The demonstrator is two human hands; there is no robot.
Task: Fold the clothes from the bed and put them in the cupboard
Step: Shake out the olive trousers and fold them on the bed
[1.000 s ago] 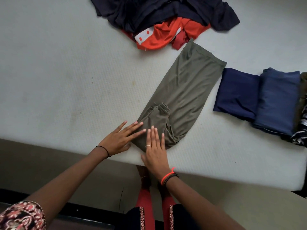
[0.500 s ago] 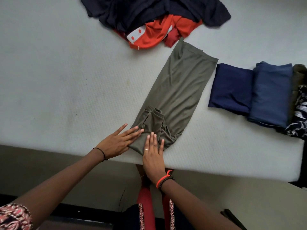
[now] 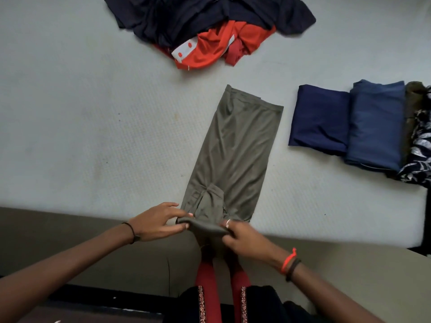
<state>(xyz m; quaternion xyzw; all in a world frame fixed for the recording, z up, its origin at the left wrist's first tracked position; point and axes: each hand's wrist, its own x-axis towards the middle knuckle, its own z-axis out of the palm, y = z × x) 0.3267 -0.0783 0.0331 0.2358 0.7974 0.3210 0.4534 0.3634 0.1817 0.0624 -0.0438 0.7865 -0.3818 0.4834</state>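
An olive garment (image 3: 235, 150) is laid lengthwise on the bed (image 3: 81, 124), its near end pinched by the left hand (image 3: 157, 221) and the right hand (image 3: 243, 238). Folded blue clothes (image 3: 349, 122) are stacked well to the right.

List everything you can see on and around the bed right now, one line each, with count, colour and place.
olive garment: 1, olive green, mid-bed, near end pinched
unfolded pile: 1, dark navy over orange-red, far edge
folded clothes: at least 4, navy, blue, olive, black-white print, right side
mattress: 1, pale grey
left hand: 1, fingers gripping olive garment's near-left corner
right hand: 1, fingers gripping its near-right corner
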